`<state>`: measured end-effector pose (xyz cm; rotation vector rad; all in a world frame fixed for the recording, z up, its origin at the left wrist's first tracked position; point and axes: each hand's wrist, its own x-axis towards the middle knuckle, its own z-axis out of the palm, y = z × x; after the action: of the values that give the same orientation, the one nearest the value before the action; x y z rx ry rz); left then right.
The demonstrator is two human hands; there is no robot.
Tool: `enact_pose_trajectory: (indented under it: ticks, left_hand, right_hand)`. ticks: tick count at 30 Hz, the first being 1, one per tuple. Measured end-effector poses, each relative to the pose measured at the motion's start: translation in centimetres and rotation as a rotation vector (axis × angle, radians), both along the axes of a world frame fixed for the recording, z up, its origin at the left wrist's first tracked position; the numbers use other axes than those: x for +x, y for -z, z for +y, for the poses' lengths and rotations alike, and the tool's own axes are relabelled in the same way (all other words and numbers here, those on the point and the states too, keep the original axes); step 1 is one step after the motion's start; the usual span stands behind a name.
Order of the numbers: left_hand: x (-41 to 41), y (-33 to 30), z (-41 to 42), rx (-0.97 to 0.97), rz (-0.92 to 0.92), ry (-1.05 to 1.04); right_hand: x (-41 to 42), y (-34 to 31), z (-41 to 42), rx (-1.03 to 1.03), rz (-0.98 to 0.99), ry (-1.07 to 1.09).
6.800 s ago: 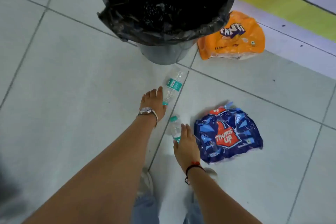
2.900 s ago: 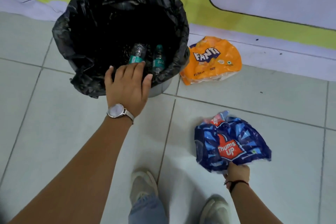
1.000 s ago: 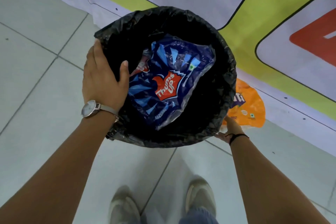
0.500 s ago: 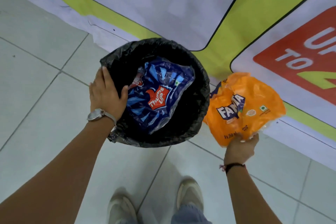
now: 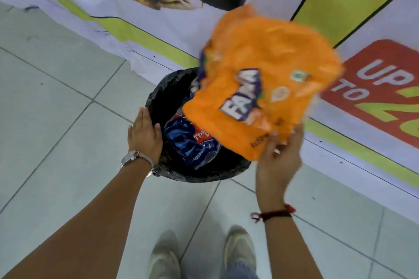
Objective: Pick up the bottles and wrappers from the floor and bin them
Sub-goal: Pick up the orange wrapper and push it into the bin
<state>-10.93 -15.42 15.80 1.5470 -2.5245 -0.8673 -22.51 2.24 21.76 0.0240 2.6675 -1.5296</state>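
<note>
A bin lined with a black bag (image 5: 204, 174) stands on the tiled floor by a banner. Inside it lies a blue Thums Up wrapper (image 5: 190, 142); the bottles are hidden under it. My left hand (image 5: 145, 133), with a watch on the wrist, grips the bin's left rim. My right hand (image 5: 278, 158) holds an orange Fanta wrapper (image 5: 260, 88) by its lower edge, lifted above the right side of the bin's mouth. The wrapper is blurred and covers part of the bin.
A large printed banner (image 5: 362, 29) covers the wall and spreads onto the floor behind and right of the bin. Grey floor tiles (image 5: 56, 120) lie left and in front. My shoes (image 5: 238, 249) stand just before the bin.
My right hand has raised the orange wrapper off the floor and swung it left, over the bin. The left hand has stayed on the rim. The blue wrapper has stayed in the bin.
</note>
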Motion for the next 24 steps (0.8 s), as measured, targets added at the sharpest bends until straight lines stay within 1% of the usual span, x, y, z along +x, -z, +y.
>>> enact_pose_trajectory:
  ticks: [3, 4, 6, 7, 8, 11, 13, 14, 16, 17, 20, 22, 24]
  left_hand:
    - [0.4, -0.3, 0.0, 0.16, 0.268, -0.256]
    - [0.4, -0.5, 0.1, 0.216, 0.344, -0.313]
    - [0.5, -0.6, 0.2, 0.26, 0.415, -0.328]
    - [0.5, -0.5, 0.2, 0.245, 0.407, -0.298]
    - [0.4, -0.5, 0.2, 0.204, 0.372, -0.258]
    - [0.2, -0.2, 0.1, -0.029, 0.2, -0.083]
    - [-0.2, 0.1, 0.1, -0.149, 0.085, 0.057]
    - [-0.5, 0.2, 0.1, -0.184, 0.039, 0.129]
    - [-1.2, 0.5, 0.2, -0.244, -0.042, 0.259]
    - [-1.5, 0.6, 0.1, -0.271, -0.08, 0.29]
    - [-1.7, 1.2, -0.5, -0.218, -0.195, 0.244]
    - [-1.1, 1.8, -0.9, -0.186, -0.209, 0.223]
    - [-0.6, 2.2, -1.1, -0.19, -0.199, 0.245]
  right_hand:
    - [0.7, 1.3, -2.4, 0.254, -0.052, -0.209]
    - [0.8, 1.8, -3.3, 0.328, -0.072, -0.26]
    - [0.6, 2.9, -4.4, 0.425, -0.149, -0.345]
    - [0.4, 3.3, -4.8, 0.48, -0.168, -0.381]
    - [0.2, 3.7, -5.2, 0.536, -0.139, -0.411]
    - [0.3, 4.2, -6.1, 0.646, 0.119, -0.493]
    - [0.1, 4.5, -6.6, 0.694, 0.26, -0.622]
    - [-0.1, 4.7, -6.9, 0.726, 0.289, -0.7]
    - [-0.3, 5.8, -7.4, 0.81, 0.257, -0.839]
    - [-0.4, 6.5, -7.5, 0.86, 0.221, -0.895]
    - [-0.5, 9.2, -7.8, 0.987, 0.095, -1.005]
    - [-0.9, 10.8, -7.8, 1.069, 0.013, -1.056]
    - [-1.5, 12.0, -8.0, 1.13, -0.058, -1.107]
